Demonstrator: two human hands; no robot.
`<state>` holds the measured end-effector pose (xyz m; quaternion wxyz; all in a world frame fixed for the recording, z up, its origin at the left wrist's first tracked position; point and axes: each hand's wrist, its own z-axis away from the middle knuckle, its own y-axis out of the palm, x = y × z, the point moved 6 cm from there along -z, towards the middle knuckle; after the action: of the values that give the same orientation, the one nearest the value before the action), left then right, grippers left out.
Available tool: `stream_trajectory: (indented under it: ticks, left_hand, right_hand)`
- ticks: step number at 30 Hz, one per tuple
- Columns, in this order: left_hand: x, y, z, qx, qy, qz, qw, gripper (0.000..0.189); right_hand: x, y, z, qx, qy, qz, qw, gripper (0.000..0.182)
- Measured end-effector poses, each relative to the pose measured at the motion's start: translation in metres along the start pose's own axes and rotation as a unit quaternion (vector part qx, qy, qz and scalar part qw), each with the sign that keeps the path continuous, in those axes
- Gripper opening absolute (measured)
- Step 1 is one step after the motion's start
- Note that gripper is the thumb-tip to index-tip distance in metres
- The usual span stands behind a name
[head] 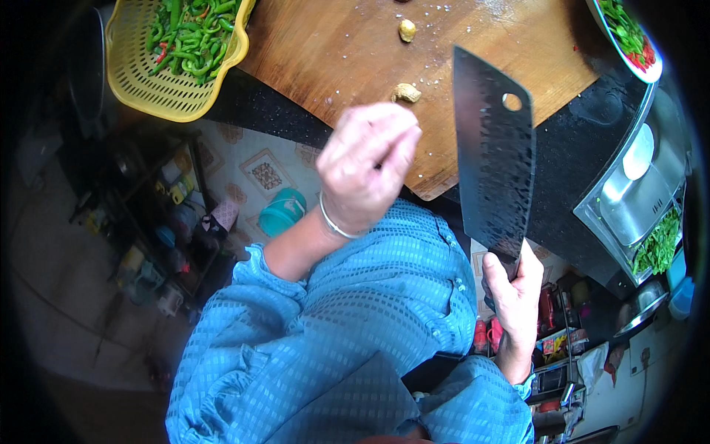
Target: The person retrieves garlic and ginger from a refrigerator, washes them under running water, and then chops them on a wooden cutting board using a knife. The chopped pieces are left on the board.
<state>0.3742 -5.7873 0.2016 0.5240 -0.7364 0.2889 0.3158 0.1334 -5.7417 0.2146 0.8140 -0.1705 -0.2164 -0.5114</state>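
In my right hand (513, 305) is the handle of a cleaver (493, 150), its broad dark blade raised and pointing away from me over the front right edge of the wooden cutting board (333, 50). My left hand (369, 161), with a bangle at its wrist, hovers near the board's front edge. Its fingers are bent together, and the inside of the hand is hidden. Just beyond those fingers lies a pale knobbly piece (406, 93), apparently ginger. A similar smaller piece (407, 30) rests farther back on the board, among white crumbs.
A yellow plastic basket (177, 105) with sliced green peppers (199, 44) stands at the left. At the far right are a plate (649, 75) of chopped green and red vegetables and a steel sink (627, 213) with leafy greens (657, 244). A teal bucket (283, 212) is on the floor.
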Motion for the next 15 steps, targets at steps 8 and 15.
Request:
stream_trajectory:
  ticks: [8, 15]
  left_hand:
    - [0.003, 0.023, 0.018, 0.053, 0.017, -0.115, 0.992, 0.019]
    - [-0.037, 0.070, 0.021, 0.163, 0.081, -0.038, 0.983, 0.019]
  right_hand:
    - [-0.029, -0.035, 0.016, -0.094, -0.002, -0.078, 0.993, 0.019]
    - [-0.039, -0.057, 0.015, -0.141, -0.033, -0.138, 0.980, 0.015]
